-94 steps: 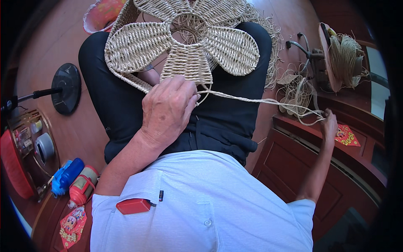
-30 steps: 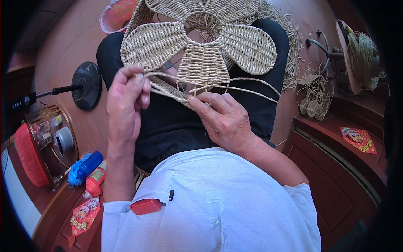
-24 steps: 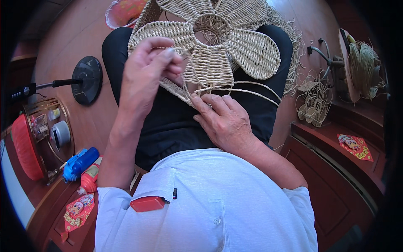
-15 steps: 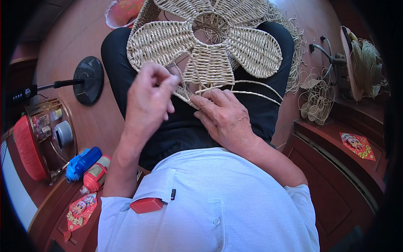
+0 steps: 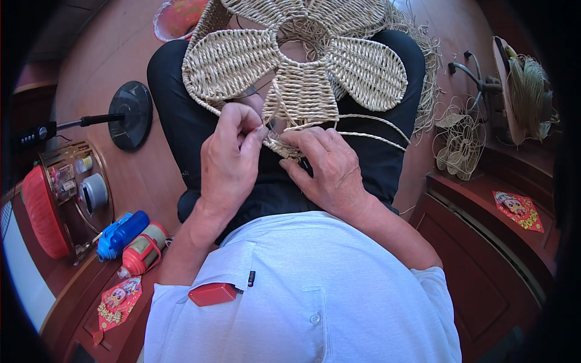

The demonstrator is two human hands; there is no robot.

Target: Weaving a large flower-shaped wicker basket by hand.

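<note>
A flower-shaped piece of woven straw cord (image 5: 305, 91) rests across my lap, its petals spread around a round central hole. At the near edge of the weave, my left hand (image 5: 233, 151) is closed, thumb and forefinger pinching straw cord by the unfinished petal's rim. My right hand (image 5: 324, 160) lies just right of it, fingers bent over the cord and thumb underneath, gripping the woven edge. Two loose strands (image 5: 378, 130) trail from beside my right hand over the dark trousers. The fingertips partly cover the cord they hold.
A heap of straw cord (image 5: 428, 78) lies on the floor beyond my right knee. At right stand a rack with hanging fibre (image 5: 528, 100) and a tangled bundle (image 5: 461, 148). On the left are a round black base (image 5: 130, 115), a blue bottle (image 5: 123, 235) and a red bottle (image 5: 144, 249).
My left hand has come down to the woven edge, from raised and blurred to pinching the cord. My right hand has shifted slightly and stays on the weave.
</note>
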